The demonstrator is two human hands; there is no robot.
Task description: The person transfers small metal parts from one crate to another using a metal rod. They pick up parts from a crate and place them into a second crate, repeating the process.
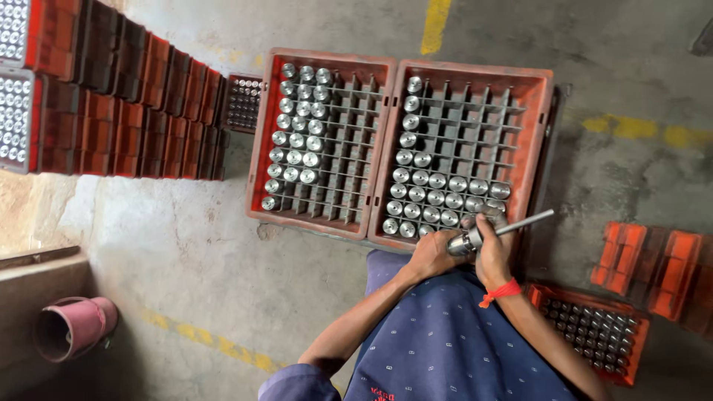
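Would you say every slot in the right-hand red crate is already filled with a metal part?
No: the right-hand red crate shows many bare grid slots in its upper rows, with metal cylinders only along its left column and lower rows.

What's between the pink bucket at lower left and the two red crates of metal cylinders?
Head view: only bare concrete floor, crossed by a faded yellow line, lies between the pink bucket and the red crates.

Orange-red plastic gridded crates (475, 74) hold shiny silver metal cylinders (438, 197); navy dotted cloth trousers (445, 341), faded yellow-lined grey concrete floor (186, 238), red thread wristband (501, 291)
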